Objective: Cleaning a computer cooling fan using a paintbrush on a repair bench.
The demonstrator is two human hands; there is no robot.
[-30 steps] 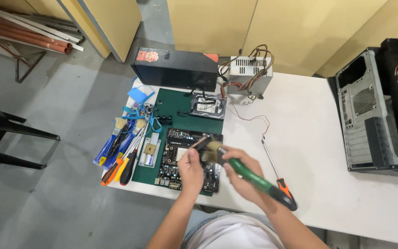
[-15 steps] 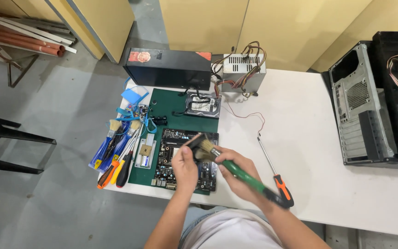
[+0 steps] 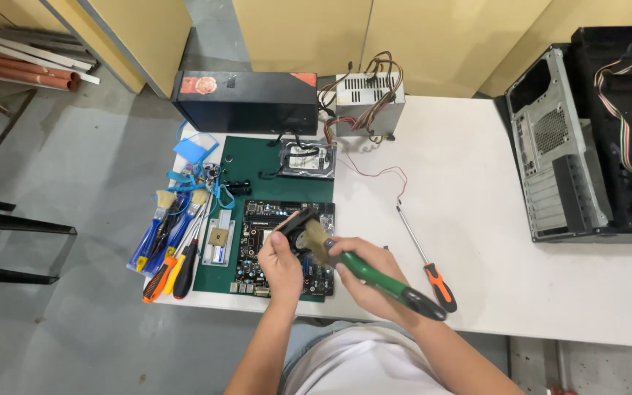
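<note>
My left hand (image 3: pixel 284 265) holds a small black cooling fan (image 3: pixel 298 223) tilted up above a dark motherboard (image 3: pixel 266 241) that lies on a green mat (image 3: pixel 257 164). My right hand (image 3: pixel 366 279) grips a green-handled brush (image 3: pixel 385 280). Its pale bristles (image 3: pixel 316 240) rest against the fan. Both hands hover over the right part of the motherboard, near the table's front edge.
Left of the mat lie several screwdrivers and brushes (image 3: pixel 173 241). An orange-handled screwdriver (image 3: pixel 424 262) lies to the right. At the back stand a black box (image 3: pixel 246 102), a power supply (image 3: pixel 367 102) and a hard drive (image 3: pixel 307 159). An open computer case (image 3: pixel 587 139) sits far right on the white table (image 3: pixel 491 292).
The hands stay over the motherboard with fan and brush. The brush head has shifted slightly against the fan, and the camera view has drifted a little.
</note>
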